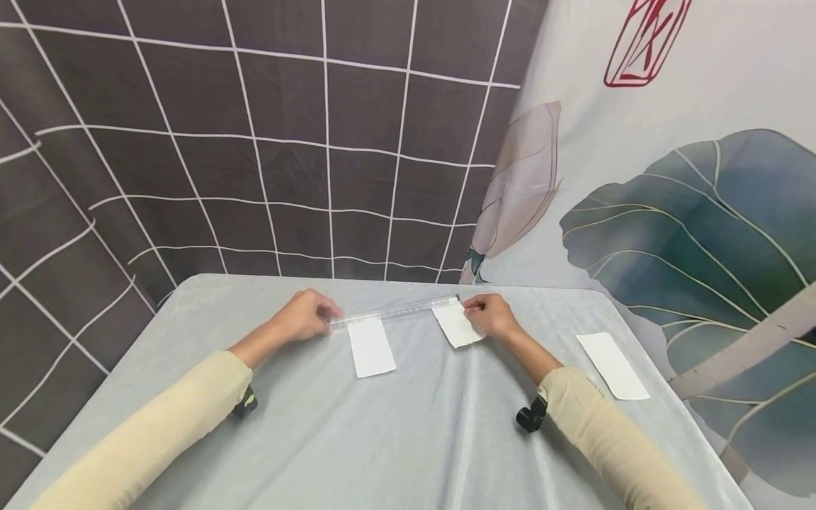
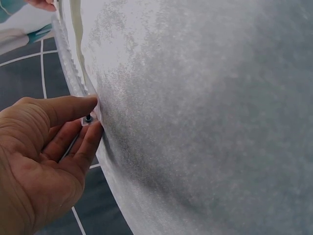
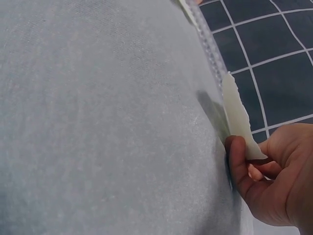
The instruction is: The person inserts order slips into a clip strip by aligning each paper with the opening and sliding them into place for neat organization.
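Note:
A clear plastic ruler lies slantwise near the far edge of the table. My left hand pinches its left end between thumb and fingers; the left wrist view shows that ruler end at the fingertips. At the other end, my right hand pinches the right edge of a small white paper piece. In the right wrist view this paper stands raised, with a ragged edge. Another white paper piece sits flat near my left hand, its top edge at the ruler.
A third white paper rectangle lies at the right side of the table. Pale grey cloth with soft folds covers the tabletop. Behind hang a dark gridded curtain and a white one with a leaf print.

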### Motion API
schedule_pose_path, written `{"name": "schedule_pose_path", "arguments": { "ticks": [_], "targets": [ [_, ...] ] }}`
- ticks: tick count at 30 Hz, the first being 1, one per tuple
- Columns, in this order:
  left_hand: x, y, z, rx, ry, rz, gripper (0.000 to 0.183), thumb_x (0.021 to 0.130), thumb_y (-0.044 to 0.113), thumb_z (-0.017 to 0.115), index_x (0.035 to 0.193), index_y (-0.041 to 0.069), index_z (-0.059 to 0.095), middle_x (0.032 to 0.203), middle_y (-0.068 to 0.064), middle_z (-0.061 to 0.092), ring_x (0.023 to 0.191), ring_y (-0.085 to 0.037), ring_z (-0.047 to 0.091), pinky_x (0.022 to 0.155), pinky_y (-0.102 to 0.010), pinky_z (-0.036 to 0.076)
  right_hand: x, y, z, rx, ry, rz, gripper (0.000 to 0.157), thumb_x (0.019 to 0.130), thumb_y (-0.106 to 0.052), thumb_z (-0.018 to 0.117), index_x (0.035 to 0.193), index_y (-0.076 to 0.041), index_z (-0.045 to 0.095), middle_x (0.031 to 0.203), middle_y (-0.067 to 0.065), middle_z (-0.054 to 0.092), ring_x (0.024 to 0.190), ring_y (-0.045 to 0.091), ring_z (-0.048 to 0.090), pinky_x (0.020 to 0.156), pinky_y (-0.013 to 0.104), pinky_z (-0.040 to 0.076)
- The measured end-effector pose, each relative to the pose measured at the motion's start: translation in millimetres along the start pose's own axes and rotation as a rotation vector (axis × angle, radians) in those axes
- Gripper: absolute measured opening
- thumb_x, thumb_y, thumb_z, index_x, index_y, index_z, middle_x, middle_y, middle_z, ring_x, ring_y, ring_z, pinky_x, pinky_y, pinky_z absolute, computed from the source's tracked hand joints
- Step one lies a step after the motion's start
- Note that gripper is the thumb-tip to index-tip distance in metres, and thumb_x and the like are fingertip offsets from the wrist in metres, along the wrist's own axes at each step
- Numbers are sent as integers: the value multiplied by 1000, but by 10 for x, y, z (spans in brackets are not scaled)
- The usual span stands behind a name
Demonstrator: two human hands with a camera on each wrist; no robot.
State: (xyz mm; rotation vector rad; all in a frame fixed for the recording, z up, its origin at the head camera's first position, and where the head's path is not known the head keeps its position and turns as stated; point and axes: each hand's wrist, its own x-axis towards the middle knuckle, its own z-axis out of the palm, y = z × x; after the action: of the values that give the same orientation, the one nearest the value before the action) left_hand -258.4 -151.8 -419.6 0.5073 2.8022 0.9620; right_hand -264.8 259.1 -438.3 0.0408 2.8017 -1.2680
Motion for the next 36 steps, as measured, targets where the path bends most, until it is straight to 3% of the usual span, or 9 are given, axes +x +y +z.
{"name": "schedule_pose_path", "arguments": {
  "ticks": [6,13,36],
  "targets": [
    [-11,-40,-5,-4,2,18,41,74,-6,83,114,1,87,107,-15,86,96,-25,74,90,-42,62,-4,-38,32,-6,16,-24,28,103,-8,69,123,9,79,98,13,76,87,18,61,77,25,47],
    [-45,-64,-40,13,-5,-1,40,75,-6,83,114,1,87,108,-15,87,96,-26,75,91,-45,63,1,-51,138,-2,6,-31,29,103,-11,70,123,7,80,101,13,79,90,18,64,80,25,48],
    [-8,7,-43,6,-6,7,40,76,-5,84,115,1,86,105,-15,86,95,-25,73,89,-40,61,-2,-106,131,-4,31,-39,28,100,-10,72,120,7,81,90,5,75,82,13,61,77,24,48]
  ]
}}
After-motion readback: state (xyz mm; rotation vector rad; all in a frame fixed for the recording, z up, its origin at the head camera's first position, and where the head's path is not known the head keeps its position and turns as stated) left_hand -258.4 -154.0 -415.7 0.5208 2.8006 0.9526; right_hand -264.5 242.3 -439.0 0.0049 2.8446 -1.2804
